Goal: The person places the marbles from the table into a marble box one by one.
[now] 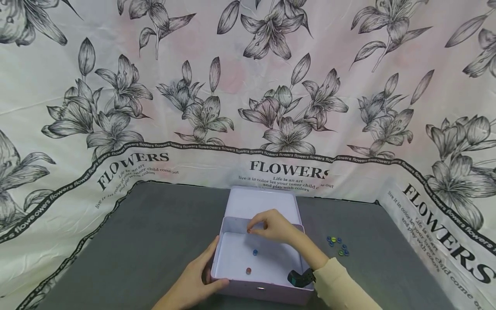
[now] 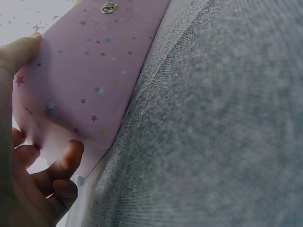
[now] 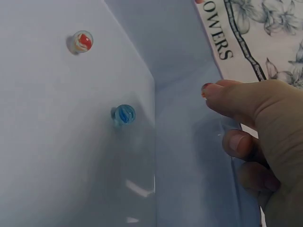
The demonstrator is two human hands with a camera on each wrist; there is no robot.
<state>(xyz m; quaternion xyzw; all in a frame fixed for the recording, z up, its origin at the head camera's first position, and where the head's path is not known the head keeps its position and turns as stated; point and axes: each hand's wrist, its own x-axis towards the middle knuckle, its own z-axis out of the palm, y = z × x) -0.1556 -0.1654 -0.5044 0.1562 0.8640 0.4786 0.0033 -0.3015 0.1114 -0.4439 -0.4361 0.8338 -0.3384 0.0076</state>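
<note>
A pink metal box [image 1: 242, 289] with star prints stands on the grey cloth, its white lid [image 1: 263, 204] tipped back behind it. My left hand [image 1: 195, 275] grips the box's front left corner, thumb [image 2: 23, 51] at the front and fingers along the side. Above the back of the box, my right hand [image 1: 273, 226] pinches a red-orange marble [image 3: 206, 89] between thumb and forefinger; the fingers hide most of it. On the white floor inside lie a blue marble [image 3: 125, 114] and, nearer the front, a red-and-white marble [image 3: 83, 41].
Several blue and yellow-green marbles [image 1: 338, 240] lie loose on the grey cloth [image 1: 174, 224], right of the box. A flower-printed curtain [image 1: 209, 168] hangs behind the table and along its sides. The right wrist wears a black strap device [image 1: 299, 279].
</note>
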